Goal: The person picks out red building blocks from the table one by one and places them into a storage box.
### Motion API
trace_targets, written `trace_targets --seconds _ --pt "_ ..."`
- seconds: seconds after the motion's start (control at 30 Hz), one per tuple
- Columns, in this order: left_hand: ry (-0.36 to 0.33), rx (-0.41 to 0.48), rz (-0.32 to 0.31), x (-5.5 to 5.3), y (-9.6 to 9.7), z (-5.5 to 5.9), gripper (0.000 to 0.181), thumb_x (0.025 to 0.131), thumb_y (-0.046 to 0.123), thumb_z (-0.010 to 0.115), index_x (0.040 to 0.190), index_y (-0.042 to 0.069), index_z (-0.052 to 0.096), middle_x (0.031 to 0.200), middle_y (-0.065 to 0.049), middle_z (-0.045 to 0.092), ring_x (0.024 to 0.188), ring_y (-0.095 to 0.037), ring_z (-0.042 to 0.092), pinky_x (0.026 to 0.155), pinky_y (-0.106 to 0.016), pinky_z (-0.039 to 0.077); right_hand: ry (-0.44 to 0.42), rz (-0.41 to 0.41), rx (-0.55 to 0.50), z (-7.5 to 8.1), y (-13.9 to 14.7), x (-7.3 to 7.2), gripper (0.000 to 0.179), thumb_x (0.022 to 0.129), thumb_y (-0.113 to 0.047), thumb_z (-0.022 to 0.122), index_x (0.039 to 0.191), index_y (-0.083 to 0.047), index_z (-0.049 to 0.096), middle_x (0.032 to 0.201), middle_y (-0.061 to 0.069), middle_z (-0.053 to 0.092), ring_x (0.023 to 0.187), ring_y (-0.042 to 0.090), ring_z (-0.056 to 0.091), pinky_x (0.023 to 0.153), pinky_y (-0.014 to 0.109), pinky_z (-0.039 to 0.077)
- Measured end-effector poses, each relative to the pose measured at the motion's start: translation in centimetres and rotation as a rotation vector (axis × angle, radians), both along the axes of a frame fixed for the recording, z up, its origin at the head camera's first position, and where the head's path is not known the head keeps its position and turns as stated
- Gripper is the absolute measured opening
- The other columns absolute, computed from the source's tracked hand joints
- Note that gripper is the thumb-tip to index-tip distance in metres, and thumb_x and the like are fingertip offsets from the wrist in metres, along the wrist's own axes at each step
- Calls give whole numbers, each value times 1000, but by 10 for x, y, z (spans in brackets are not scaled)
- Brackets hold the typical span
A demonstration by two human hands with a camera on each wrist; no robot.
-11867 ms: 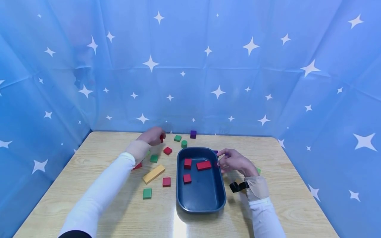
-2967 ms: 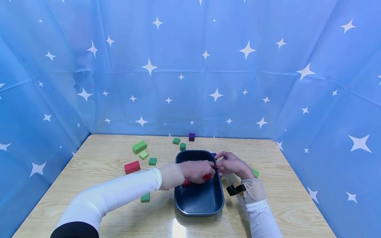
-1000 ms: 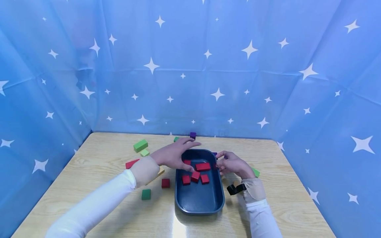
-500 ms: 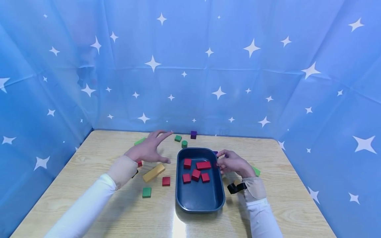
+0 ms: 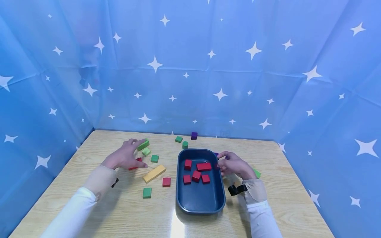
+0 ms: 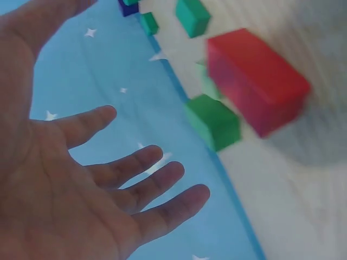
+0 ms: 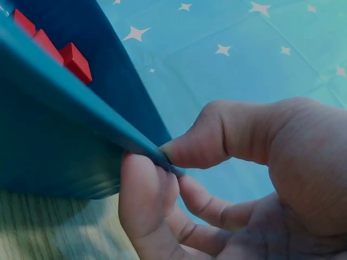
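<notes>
My left hand [image 5: 123,157] hovers with spread fingers over a red rectangular block [image 6: 257,81] at the left of the table; nothing is in its grasp. Just beyond that block lie a bright green block [image 5: 144,144] and a small light green one [image 5: 146,151]. On the right, thumb and fingers of my right hand [image 5: 236,165] pinch the rim of a dark blue bin [image 5: 200,201]. Several red blocks sit inside it, among them a longer one [image 5: 204,166] and a tilted cube [image 5: 196,176].
Between left hand and bin lie a yellow block [image 5: 154,174], a red block [image 5: 166,182] and green blocks [image 5: 147,193]. A green cylinder [image 5: 185,145] and a purple cube [image 5: 194,136] stand behind the bin. Another green block [image 5: 257,173] is partly hidden by the right wrist.
My left hand let go of a red block in the bin, which holds more red blocks than earlier, then moved left to the red rectangular block. The right hand stays at the bin's rim.
</notes>
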State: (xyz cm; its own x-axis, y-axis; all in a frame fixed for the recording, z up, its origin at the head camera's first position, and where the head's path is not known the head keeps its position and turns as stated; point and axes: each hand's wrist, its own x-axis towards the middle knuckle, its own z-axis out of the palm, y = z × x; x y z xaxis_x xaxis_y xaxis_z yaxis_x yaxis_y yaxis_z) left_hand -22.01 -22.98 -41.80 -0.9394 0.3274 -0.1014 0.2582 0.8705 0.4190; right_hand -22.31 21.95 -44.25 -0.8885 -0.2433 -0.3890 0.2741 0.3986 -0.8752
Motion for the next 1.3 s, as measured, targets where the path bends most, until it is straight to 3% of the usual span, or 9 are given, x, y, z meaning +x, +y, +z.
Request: trace_targets --seconds 0.27,0.5,0.7,0.87,1.3 --pt "-8 16 21 5 -9 -21 99 75 38 89 156 9 40 147 -31 41 128 -47 46 99 -65 49 12 -2 -2 2 1 1 46 91 -1 52 136 1 43 97 10 55 72 19 53 67 34 57" --pt "-10 22 10 3 -9 -37 73 81 21 84 144 4 53 136 -28 49 111 -36 53 90 -49 54 14 5 -10 1 1 0 46 91 -1 52 136 1 42 95 9 55 71 18 52 66 34 57" --pt "26 44 -14 0 -8 -42 50 81 8 81 127 -2 64 117 -22 60 99 -29 60 87 -43 56 11 0 -16 0 1 0 46 90 -1 52 136 1 43 94 9 56 71 18 54 66 34 57" --pt "31 50 -13 -3 -8 -45 41 80 -2 74 120 -3 67 100 -13 65 88 -24 57 80 -39 53 9 3 -24 -1 1 -1 46 90 0 52 135 2 42 93 9 54 70 18 52 66 34 56" --pt "19 45 -28 -2 -8 -44 36 84 -3 73 119 -3 67 92 -10 66 79 -19 55 73 -34 50 2 -5 -22 -2 0 0 44 92 -1 56 134 1 43 90 9 58 70 18 54 64 32 55"
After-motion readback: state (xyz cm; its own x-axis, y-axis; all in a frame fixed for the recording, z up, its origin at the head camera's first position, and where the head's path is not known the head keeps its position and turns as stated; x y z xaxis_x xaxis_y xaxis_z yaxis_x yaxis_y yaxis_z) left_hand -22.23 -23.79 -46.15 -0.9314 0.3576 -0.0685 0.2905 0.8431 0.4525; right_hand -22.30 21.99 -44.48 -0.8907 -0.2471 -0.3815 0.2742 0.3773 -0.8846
